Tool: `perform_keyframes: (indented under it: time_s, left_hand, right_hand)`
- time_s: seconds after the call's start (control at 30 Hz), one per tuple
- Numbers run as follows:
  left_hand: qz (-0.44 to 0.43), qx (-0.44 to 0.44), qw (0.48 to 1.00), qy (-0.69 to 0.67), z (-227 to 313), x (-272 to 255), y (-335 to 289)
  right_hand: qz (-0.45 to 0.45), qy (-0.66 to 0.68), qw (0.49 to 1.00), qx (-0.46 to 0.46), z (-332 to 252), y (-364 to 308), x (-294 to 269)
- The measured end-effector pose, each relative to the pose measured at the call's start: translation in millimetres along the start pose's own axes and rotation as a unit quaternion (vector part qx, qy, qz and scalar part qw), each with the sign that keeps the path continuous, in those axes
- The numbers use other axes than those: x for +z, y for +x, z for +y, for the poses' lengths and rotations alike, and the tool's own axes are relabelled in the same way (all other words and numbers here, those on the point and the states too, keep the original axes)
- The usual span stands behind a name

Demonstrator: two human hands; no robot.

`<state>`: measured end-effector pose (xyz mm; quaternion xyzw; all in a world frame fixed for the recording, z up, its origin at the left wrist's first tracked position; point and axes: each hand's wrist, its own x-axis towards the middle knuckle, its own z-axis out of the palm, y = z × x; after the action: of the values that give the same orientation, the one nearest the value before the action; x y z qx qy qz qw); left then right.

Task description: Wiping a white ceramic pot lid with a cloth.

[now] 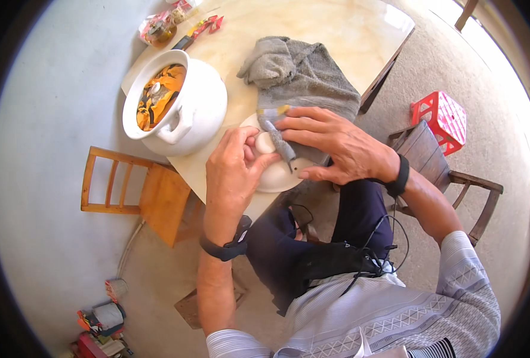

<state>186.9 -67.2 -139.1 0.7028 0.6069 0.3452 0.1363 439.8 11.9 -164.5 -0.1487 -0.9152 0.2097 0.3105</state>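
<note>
A white round lid (pixel 275 179) is tilted near the table's front edge. My left hand (pixel 232 167) is closed around its pale knob (pixel 265 142), thumb and fingers pinching from the left. Over the lid's right side, my right hand (pixel 342 143) presses a grey cloth (pixel 280 142) with its fingertips, slightly blurred; its thumb stands apart. Just beyond, a crumpled grey towel (pixel 307 71) lies on the table; whether it joins the cloth is unclear. To the left stands a white two-handled pot (pixel 202 101) with orange and black material in its mouth.
At the back left of the marbled table (pixel 244 21) are a glass jar (pixel 160 31) and a black-handled tool (pixel 184 42). A wooden chair (pixel 163 194) stands at left, a darker one (pixel 423 152) at right, beside a red stool (pixel 447 122). Black cables (pixel 402 227) hang at my waist.
</note>
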Motion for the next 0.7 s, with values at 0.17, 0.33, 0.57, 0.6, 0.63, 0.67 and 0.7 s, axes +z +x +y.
perform_keyframes:
  time_s: [0.17, 0.33, 0.57, 0.6, 0.63, 0.67, 0.7]
  left_hand:
    - [0.003, 0.008, 1.000, 0.013, 3.9, -3.6, 2.1]
    - [0.004, -0.005, 1.000, 0.014, 8.0, -3.7, -0.9]
    - [0.003, 0.002, 1.000, 0.003, 10.1, -3.1, -4.0]
    - [-0.004, 0.005, 1.000, 0.000, 10.1, -2.8, -2.7]
    - [-0.006, 0.005, 1.000, -0.008, 10.3, -2.6, -2.1]
    - [-0.009, 0.004, 1.000, -0.017, 10.4, -2.3, -1.5]
    - [-0.013, 0.005, 1.000, -0.024, 11.0, -3.3, 0.6]
  right_hand:
    - [-0.010, -0.012, 1.000, -0.027, 21.9, 42.2, 11.6]
    - [0.006, -0.021, 1.000, -0.016, 17.1, 30.6, 18.9]
    - [-0.015, -0.074, 0.995, 0.059, -30.8, -31.7, 7.7]
    - [-0.009, -0.071, 0.996, 0.059, -32.0, -30.9, 6.9]
    - [-0.003, -0.068, 0.996, 0.058, -33.1, -29.3, 6.7]
    - [0.026, -0.066, 0.997, 0.031, -25.7, -23.9, 12.0]
    - [0.027, -0.062, 0.997, 0.027, -17.7, -14.5, 16.3]
